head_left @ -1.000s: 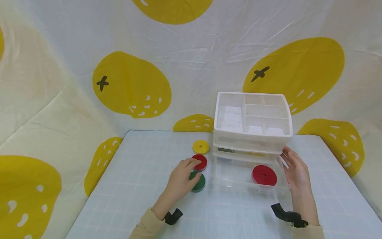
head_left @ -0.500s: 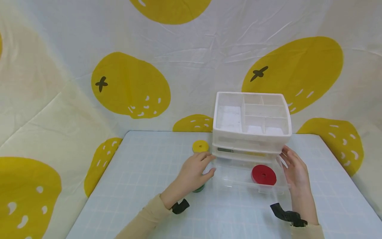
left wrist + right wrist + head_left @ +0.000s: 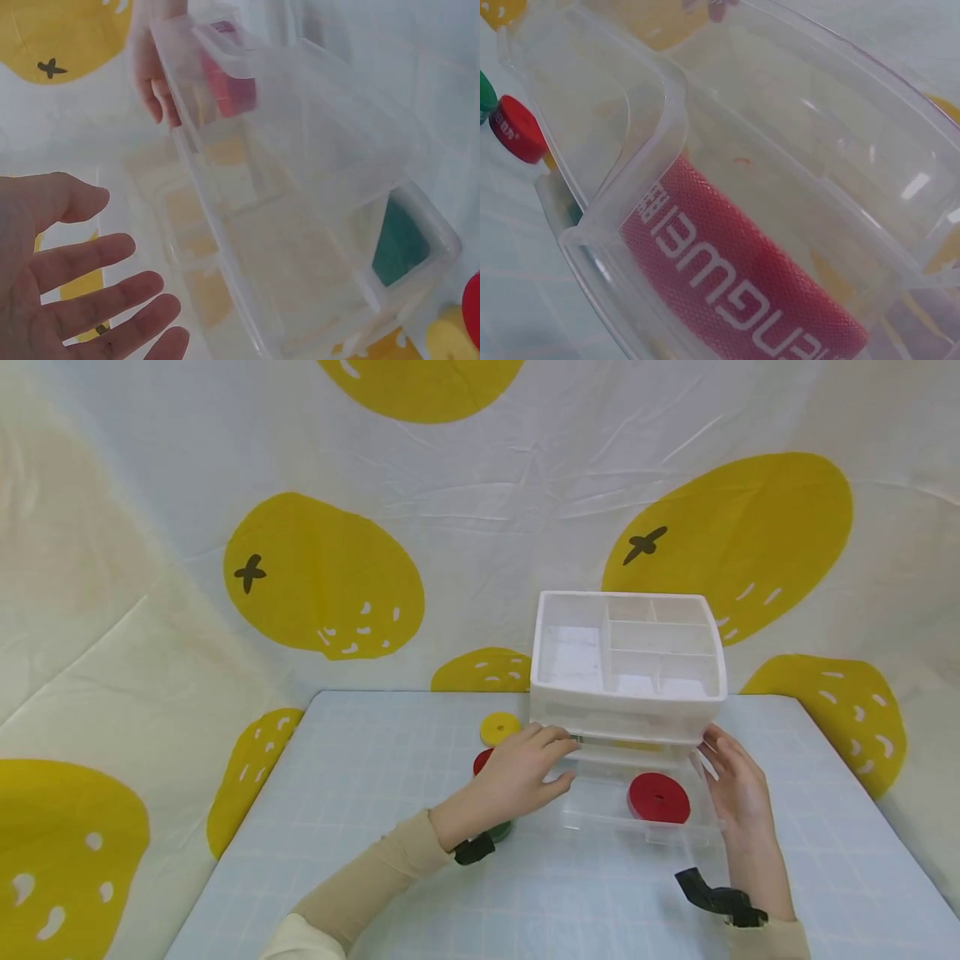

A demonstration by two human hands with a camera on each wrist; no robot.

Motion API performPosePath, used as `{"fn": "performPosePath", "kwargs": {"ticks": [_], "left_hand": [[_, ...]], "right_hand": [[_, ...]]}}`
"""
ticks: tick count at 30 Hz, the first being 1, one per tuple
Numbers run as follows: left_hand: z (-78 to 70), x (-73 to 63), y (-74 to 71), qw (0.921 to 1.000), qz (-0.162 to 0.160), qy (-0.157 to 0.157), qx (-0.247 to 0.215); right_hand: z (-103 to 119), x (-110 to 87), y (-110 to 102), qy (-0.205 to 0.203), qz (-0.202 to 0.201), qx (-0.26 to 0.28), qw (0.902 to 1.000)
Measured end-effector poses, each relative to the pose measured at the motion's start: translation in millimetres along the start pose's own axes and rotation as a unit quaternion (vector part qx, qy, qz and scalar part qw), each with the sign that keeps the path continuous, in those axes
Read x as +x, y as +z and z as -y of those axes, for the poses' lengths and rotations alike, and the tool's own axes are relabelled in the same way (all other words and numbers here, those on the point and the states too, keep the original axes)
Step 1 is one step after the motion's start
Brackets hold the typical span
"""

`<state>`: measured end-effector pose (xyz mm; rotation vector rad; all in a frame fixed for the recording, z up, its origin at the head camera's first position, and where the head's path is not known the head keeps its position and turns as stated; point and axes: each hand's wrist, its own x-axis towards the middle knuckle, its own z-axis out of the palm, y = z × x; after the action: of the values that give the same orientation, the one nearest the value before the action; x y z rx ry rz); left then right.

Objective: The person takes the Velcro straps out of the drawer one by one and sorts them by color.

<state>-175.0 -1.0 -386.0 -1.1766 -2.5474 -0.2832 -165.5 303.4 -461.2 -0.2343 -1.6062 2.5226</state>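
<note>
A white organizer [image 3: 630, 710] has its clear bottom drawer [image 3: 600, 797] pulled out. A thick red disc [image 3: 658, 797] with a small centre hole lies in the drawer's right half; its side carries white lettering. My left hand [image 3: 517, 772] is over the drawer's left side, fingertips near the organizer's front. In the left wrist view its fingers [image 3: 105, 255] are spread and hold nothing. My right hand [image 3: 738, 785] is at the drawer's right side, fingers by the organizer's lower right corner. Whether they press on it cannot be told.
Left of the organizer are a yellow disc [image 3: 499, 728], a red disc [image 3: 482, 761] and a green disc [image 3: 500, 831], the last two partly behind my left arm. Something green [image 3: 401, 240] shows inside the organizer. Behind the table hangs a fruit-patterned cloth [image 3: 322, 577].
My left hand has left the small red and green discs and moved right, up to the organizer's front, holding nothing. The right hand and the red disc in the drawer have stayed put.
</note>
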Motion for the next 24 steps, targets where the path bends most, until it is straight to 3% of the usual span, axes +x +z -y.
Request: {"fn": "performPosePath", "kwargs": {"ticks": [9,19,24], "left_hand": [[-14.6,32.3,-9.6,0.9962,0.071,0.05,-0.01],[-29.4,55.6,-3.6,0.9826,0.158,0.097,-0.003],[-30.8,68.9,2.9,0.9753,0.18,0.129,0.002]], "right_hand": [[1.1,-1.2,0.4,0.004,0.004,-0.007,1.0],[1.8,-2.3,2.2,0.003,0.003,-0.004,1.0],[1.6,-1.5,1.5,0.001,0.001,-0.01,1.0]]}}
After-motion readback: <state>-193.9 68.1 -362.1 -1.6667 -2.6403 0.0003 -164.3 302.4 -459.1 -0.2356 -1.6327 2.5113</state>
